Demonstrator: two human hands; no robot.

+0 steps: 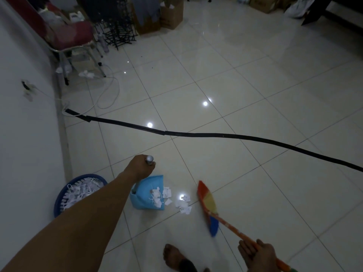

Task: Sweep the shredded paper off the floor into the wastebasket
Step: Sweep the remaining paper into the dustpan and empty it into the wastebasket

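Shredded white paper scraps (pixel 181 205) are scattered on the glossy tiled floor (pixel 235 163) between a light-blue plastic dustpan (pixel 146 195) and a multicoloured bristle broom (pixel 208 205). The dustpan's upright handle is gripped by the left hand (pixel 140 168); the broom's orange handle is gripped by the right hand (pixel 257 254). More shreds are held in a round blue plastic wastebasket (pixel 59 201) beside the wall.

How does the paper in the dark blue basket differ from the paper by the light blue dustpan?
The shredded paper in the dark blue slatted basket is long tangled strips heaped together. The paper scraps at the light blue plastic dustpan are small squarish bits, scattered, partly on tile. Both are white.
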